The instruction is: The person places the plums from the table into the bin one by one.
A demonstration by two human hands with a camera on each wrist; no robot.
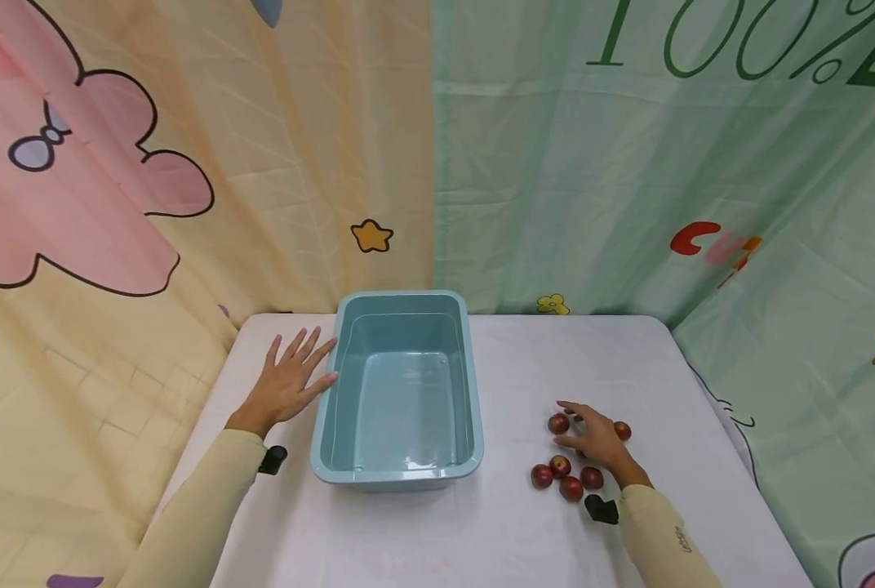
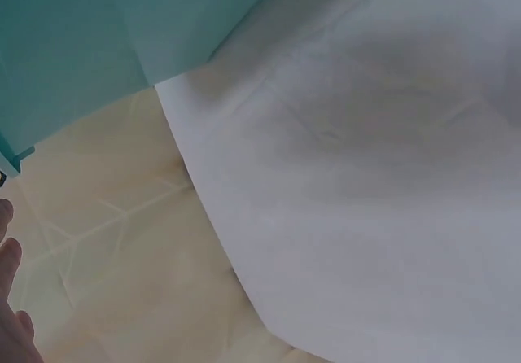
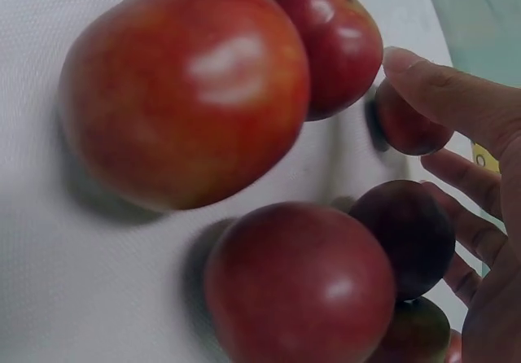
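A light blue plastic tub [image 1: 401, 474] stands upright on the table. My left hand [image 1: 286, 384] is at its left side with spread fingers, the fingertips right at the rim. In the left wrist view, part of the fingers [image 2: 11, 269] shows below the tub wall [image 2: 89, 45]. On the right, my right hand [image 1: 595, 433] reaches over a loose group of dark red plums. A plum [image 1: 558, 423] lies between the parted thumb and index finger. Several plums [image 1: 571, 488] lie nearer the wrist, and another plum [image 1: 624, 430] sits just right of the hand.
A white cloth covers the table [image 1: 379, 547]. Behind it hang a yellow curtain [image 1: 298, 163] and a green curtain [image 1: 555, 180], both printed with cartoon figures. Each forearm wears a small black device [image 1: 602, 510] at the wrist.
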